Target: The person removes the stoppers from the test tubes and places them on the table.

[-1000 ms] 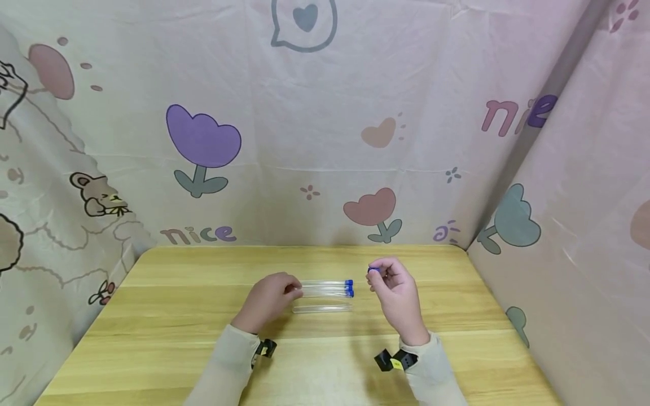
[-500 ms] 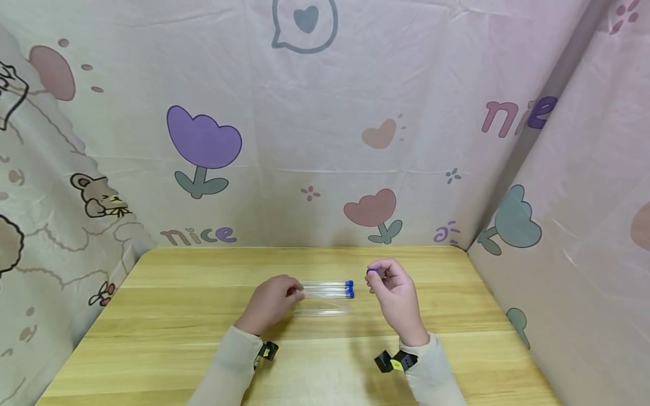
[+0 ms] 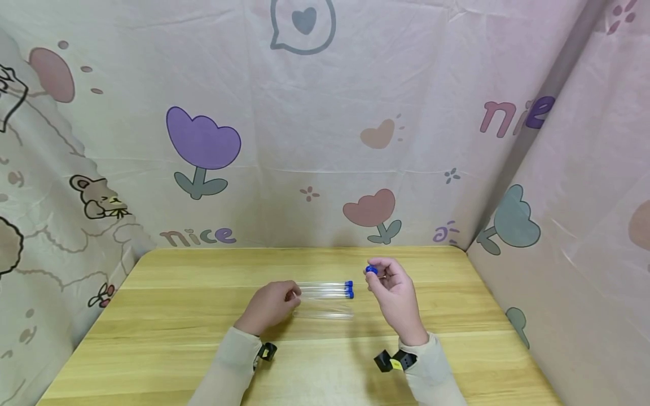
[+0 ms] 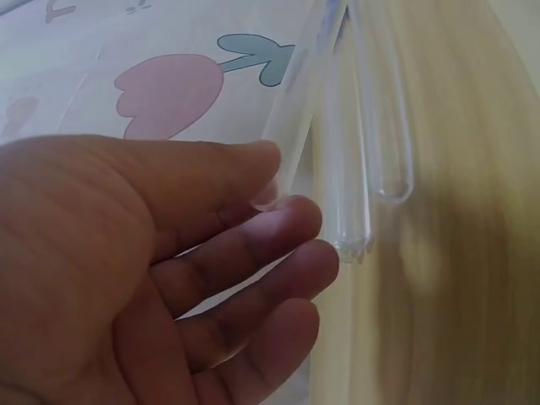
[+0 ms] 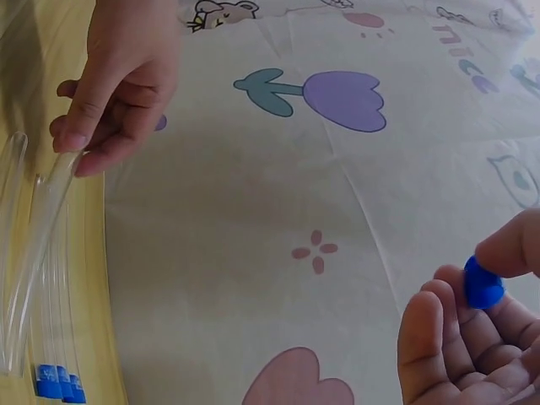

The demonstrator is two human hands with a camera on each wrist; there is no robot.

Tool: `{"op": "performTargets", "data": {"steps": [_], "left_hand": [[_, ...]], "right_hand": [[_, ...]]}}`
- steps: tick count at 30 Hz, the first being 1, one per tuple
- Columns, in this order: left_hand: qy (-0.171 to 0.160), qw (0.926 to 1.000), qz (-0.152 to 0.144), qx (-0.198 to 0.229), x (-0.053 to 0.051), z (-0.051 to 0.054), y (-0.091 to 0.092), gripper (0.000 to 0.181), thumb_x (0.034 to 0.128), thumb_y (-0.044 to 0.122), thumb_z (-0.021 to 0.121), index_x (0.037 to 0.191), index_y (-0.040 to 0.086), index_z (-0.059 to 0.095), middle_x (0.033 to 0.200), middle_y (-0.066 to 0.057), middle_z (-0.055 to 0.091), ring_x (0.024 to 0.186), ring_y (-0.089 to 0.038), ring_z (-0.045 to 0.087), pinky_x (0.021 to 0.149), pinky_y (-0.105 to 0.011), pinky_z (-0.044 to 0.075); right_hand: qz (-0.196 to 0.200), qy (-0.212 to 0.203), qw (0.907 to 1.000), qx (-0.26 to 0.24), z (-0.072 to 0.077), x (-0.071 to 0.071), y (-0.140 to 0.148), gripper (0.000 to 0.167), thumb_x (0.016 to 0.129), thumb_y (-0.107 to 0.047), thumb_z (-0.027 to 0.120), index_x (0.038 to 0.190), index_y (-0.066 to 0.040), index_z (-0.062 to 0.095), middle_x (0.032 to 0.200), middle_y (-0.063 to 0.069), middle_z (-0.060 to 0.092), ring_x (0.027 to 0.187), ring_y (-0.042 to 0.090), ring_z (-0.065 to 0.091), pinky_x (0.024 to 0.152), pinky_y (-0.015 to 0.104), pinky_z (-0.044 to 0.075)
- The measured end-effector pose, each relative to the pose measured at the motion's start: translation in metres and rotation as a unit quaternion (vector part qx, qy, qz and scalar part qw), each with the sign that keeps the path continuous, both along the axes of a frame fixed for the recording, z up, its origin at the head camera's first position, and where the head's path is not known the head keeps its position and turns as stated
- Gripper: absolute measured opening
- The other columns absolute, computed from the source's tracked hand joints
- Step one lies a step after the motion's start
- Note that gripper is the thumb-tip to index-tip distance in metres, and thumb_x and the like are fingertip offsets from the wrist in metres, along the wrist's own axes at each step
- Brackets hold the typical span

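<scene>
Reads as capping tubes; judged midway, at lining up a bare tube with its cap. Pinching a clear tube (image 4: pixel 291 143) near the rounded closed end, between thumb and fingertip of the left hand (image 3: pixel 269 304), other fingers bent loosely and apart below. Seeing no cap on that tube in the right wrist view; pointing it roughly toward four o'clock in the head view, though faint against the wood. Can't tell if the far end touches the table (image 3: pixel 193 293). Pinching a blue cap (image 5: pixel 483 284) between thumb and fingers of the right hand (image 3: pixel 396 296), held at about two o'clock from the capped row. Can't tell which way the cap's hollow faces. Have three capped tubes (image 3: pixel 322 286) lying side by side, just beyond the left fingertips, blue ends (image 3: pixel 349 289) toward three o'clock. Have a loose tube (image 3: pixel 325 316) at six o'clock from that row, no cap showing. For the next move, probably lift the open mouth clear, bring the cap in toward seven o'clock, meet the mouth square, then push home. Should check the hollow faces the mouth first. Might want a grip nearer the mouth; holding at the far end likely lets it wander. Avoid nudging the row. Would leave just the loose tube to cap.
</scene>
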State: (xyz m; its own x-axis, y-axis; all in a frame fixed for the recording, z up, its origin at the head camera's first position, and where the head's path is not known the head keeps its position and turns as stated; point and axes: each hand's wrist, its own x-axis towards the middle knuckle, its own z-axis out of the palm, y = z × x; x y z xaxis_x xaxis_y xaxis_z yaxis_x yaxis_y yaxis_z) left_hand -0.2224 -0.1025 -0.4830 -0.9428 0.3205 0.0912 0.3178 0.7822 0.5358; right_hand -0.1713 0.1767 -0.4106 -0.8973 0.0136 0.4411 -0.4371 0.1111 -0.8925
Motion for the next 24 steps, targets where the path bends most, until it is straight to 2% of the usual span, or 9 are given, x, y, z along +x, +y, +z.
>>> {"op": "performTargets", "data": {"steps": [6, 12, 16, 20, 24], "left_hand": [[-0.005, 1.0, -0.002, -0.002, -0.001, -0.005, 0.0, 0.005, 0.0964, 0.018, 0.074, 0.1, 0.015, 0.073, 0.081, 0.01, 0.061, 0.07, -0.011, 0.052, 0.068, -0.033, 0.048], [-0.005, 1.0, 0.002, -0.005, -0.002, -0.01, -0.001, 0.006, 0.0947, 0.017, 0.076, 0.092, 0.016, 0.071, 0.083, 0.008, 0.064, 0.073, -0.011, 0.054, 0.071, -0.035, 0.051], [-0.004, 0.9999, 0.002, -0.011, -0.003, -0.014, -0.002, 0.006, 0.0949, 0.016, 0.075, 0.091, 0.017, 0.072, 0.085, 0.007, 0.065, 0.076, -0.011, 0.055, 0.075, -0.037, 0.052], [-0.005, 0.9999, -0.001, -0.017, -0.005, -0.018, -0.002, 0.005, 0.0951, 0.018, 0.075, 0.091, 0.017, 0.072, 0.088, 0.007, 0.066, 0.079, -0.011, 0.057, 0.078, -0.038, 0.053], [-0.004, 0.9998, 0.001, -0.017, -0.006, -0.021, -0.003, 0.006, 0.0944, 0.019, 0.076, 0.092, 0.015, 0.073, 0.09, 0.007, 0.068, 0.08, -0.011, 0.058, 0.079, -0.039, 0.054]], "right_hand": [[0.02, -0.015, 0.9997, -0.003, 0.001, 0.0, 0.001, 0.02, 0.098, 0.0, 0.068, 0.118, 0.002, 0.065, 0.11, 0.028, 0.067, 0.092, 0.013, 0.067, 0.082, 0.022, 0.057], [0.021, -0.014, 0.9997, 0.002, -0.002, -0.003, 0.001, 0.02, 0.098, -0.001, 0.069, 0.116, 0.006, 0.064, 0.108, 0.025, 0.066, 0.09, 0.014, 0.067, 0.081, 0.024, 0.058], [-0.018, -0.02, 0.9989, 0.04, -0.012, -0.012, 0.007, 0.017, 0.098, -0.003, 0.07, 0.114, 0.003, 0.067, 0.106, 0.015, 0.064, 0.093, 0.014, 0.063, 0.082, 0.023, 0.056], [-0.07, -0.036, 0.9915, 0.104, -0.03, -0.027, 0.026, 0.013, 0.098, -0.006, 0.071, 0.11, -0.003, 0.07, 0.102, 0.009, 0.064, 0.09, 0.014, 0.058, 0.08, 0.021, 0.051], [-0.077, -0.077, 0.9835, 0.144, -0.047, -0.04, 0.053, 0.011, 0.099, -0.01, 0.071, 0.108, -0.005, 0.07, 0.098, 0.009, 0.064, 0.085, 0.017, 0.058, 0.074, 0.022, 0.05]]}}
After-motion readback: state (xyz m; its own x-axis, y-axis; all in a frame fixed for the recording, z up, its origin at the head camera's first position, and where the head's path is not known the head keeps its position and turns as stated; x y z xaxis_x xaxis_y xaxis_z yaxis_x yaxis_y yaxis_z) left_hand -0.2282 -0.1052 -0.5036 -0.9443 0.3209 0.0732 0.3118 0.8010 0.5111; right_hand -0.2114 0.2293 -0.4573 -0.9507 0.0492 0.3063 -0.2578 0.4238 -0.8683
